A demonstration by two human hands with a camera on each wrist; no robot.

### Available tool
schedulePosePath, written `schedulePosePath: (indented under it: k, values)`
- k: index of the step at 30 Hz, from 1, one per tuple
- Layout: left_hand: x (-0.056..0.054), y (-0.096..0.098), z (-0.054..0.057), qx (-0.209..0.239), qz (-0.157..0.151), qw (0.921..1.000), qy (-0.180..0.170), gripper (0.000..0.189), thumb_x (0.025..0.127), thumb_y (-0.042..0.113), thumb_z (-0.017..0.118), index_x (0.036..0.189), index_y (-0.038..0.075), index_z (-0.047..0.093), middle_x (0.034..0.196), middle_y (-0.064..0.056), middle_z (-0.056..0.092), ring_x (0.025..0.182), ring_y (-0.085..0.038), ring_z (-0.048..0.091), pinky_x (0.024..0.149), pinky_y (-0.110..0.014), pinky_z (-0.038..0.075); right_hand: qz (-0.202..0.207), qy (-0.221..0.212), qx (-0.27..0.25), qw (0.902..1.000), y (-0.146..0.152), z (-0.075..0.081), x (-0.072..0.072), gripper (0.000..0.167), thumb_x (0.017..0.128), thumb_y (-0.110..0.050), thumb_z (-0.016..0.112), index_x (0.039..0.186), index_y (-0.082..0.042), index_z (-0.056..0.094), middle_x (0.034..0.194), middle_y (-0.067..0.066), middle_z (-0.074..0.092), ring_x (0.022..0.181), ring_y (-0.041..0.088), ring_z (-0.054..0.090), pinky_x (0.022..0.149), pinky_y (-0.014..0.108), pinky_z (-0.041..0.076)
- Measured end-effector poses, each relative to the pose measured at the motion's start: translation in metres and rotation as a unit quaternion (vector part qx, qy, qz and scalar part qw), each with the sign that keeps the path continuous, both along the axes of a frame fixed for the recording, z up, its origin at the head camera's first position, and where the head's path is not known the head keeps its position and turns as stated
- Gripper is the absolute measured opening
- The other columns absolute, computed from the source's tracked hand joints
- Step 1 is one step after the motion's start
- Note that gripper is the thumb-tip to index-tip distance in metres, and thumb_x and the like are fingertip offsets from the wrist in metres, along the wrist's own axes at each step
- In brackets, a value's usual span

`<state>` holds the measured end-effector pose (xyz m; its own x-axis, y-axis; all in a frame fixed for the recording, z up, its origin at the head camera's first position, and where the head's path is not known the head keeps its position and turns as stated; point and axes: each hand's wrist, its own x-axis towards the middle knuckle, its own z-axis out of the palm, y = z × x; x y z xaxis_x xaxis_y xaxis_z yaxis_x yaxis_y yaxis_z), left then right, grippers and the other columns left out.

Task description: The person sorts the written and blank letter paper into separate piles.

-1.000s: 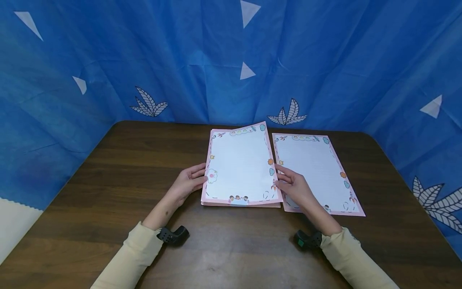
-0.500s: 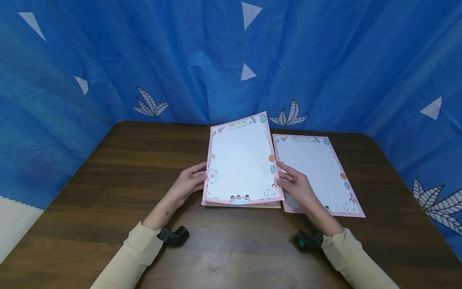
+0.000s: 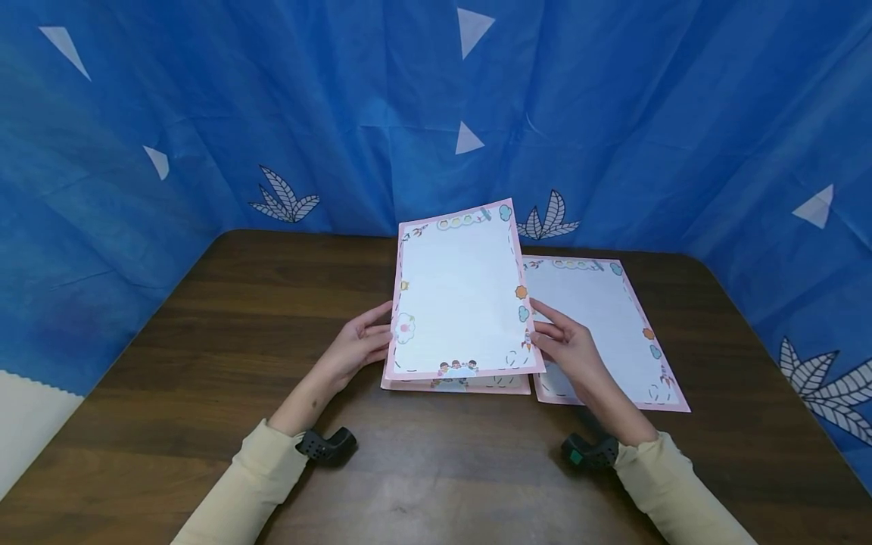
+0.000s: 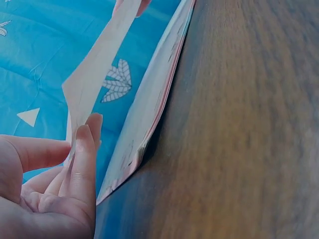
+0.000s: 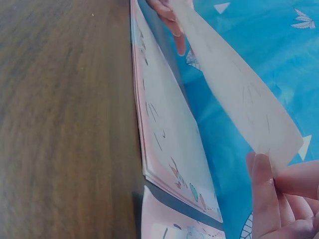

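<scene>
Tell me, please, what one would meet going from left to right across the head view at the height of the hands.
Left hand, held sheet, right hand, flat sheet's right border, large leaf print.

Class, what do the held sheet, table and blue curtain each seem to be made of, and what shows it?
Held sheet: probably paper, matte; it looks thin and bends in the wrist views.
Table: wood or wood-look laminate, slightly shiny; brown grain streaks and a pale reflection show.
Blue curtain: fabric or plastic sheeting, faintly shiny; it hangs in creased folds.
</scene>
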<state>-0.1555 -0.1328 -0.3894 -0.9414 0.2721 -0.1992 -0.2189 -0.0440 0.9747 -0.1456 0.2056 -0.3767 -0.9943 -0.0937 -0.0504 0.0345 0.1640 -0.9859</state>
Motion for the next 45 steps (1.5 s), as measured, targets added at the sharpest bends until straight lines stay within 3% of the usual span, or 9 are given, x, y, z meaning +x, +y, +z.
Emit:
schedulePosePath:
  k: [9,19,26,37,45]
  values:
    - [0.001,0.000,0.001,0.004,-0.007,0.9999,0.008,0.056,0.096,0.009,0.052,0.148,0.013,0.029,0.127,-0.021,0.053,0.094,-0.018,0.063,0.081,-0.031,0.050,0.005,0.009,-0.014,0.9998,0.004,0.004,0.002,0.056,0.093,-0.006,0.058,0.144,-0.013,0.038,0.120,0.021,0.058,0.091,0.018,0.065,0.075,0.030,0.052]
    - [0.002,0.002,0.003,0.002,-0.012,0.9998,0.018,0.061,0.094,0.004,0.055,0.148,0.015,0.029,0.124,-0.021,0.055,0.097,-0.019,0.062,0.079,-0.030,0.051,0.005,0.013,-0.013,0.9998,0.008,0.007,0.004,0.055,0.093,-0.008,0.057,0.145,-0.013,0.037,0.120,0.020,0.059,0.093,0.015,0.064,0.078,0.029,0.051]
    - [0.004,0.005,0.008,0.011,-0.033,0.9988,0.035,0.065,0.094,0.002,0.054,0.150,0.015,0.024,0.125,-0.023,0.054,0.096,-0.020,0.063,0.079,-0.032,0.051,0.003,0.021,-0.007,0.9997,0.011,0.013,0.005,0.056,0.094,-0.009,0.057,0.145,-0.014,0.036,0.120,0.018,0.059,0.093,0.014,0.064,0.078,0.029,0.051]
    - [0.007,0.012,0.021,0.014,-0.054,0.9975,0.043,0.065,0.094,0.001,0.053,0.150,0.018,0.023,0.125,-0.023,0.053,0.096,-0.022,0.063,0.081,-0.035,0.050,0.015,0.033,-0.013,0.9993,0.024,0.016,0.006,0.056,0.094,-0.011,0.057,0.145,-0.012,0.035,0.112,0.003,0.065,0.091,0.012,0.065,0.076,0.027,0.051]
    - [0.011,0.022,0.023,0.022,-0.080,0.9954,0.049,0.068,0.093,-0.002,0.053,0.150,0.020,0.023,0.119,-0.024,0.057,0.099,-0.027,0.062,0.080,-0.037,0.050,0.018,0.034,-0.029,0.9988,0.040,0.013,0.012,0.057,0.093,-0.012,0.059,0.145,-0.011,0.036,0.106,-0.007,0.066,0.092,0.010,0.064,0.076,0.027,0.051]
